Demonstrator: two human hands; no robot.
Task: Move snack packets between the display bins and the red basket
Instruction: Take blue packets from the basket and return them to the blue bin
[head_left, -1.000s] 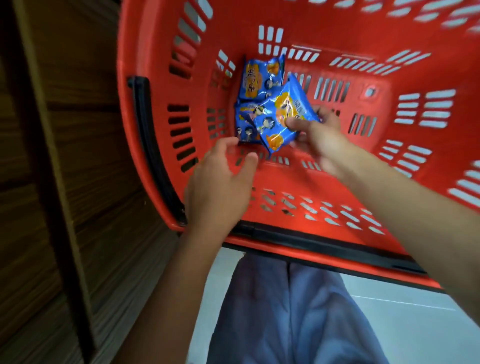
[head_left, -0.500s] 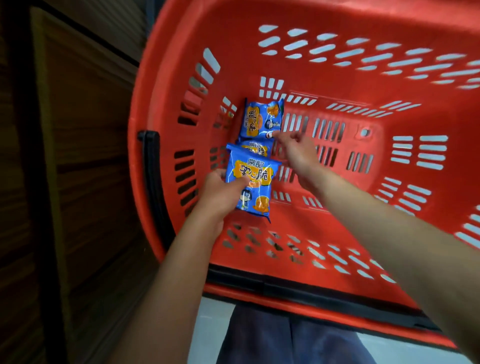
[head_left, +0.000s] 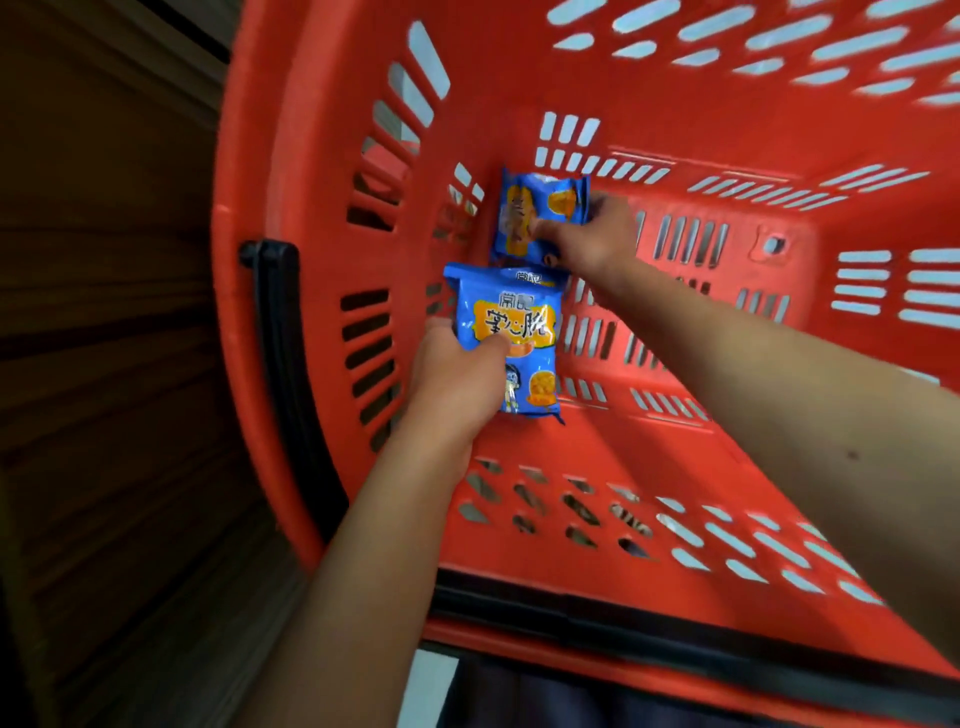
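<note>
Pinching the 1st packet (head_left: 511, 332) in the left hand (head_left: 457, 379), thumb across its printed face. Closing the right hand (head_left: 592, 239) round the 2nd packet (head_left: 540, 213), just beyond the left grip, in the basket (head_left: 291, 156) corner. Glimpsing a 3rd packet (head_left: 535, 278) between the 2 grips, mostly covered. Judging by only 3 packets in sight: either nearly emptying or barely filling, bins being out of view. Leaving open floor right of both grips; crowding the slotted wall just left of them.
</note>
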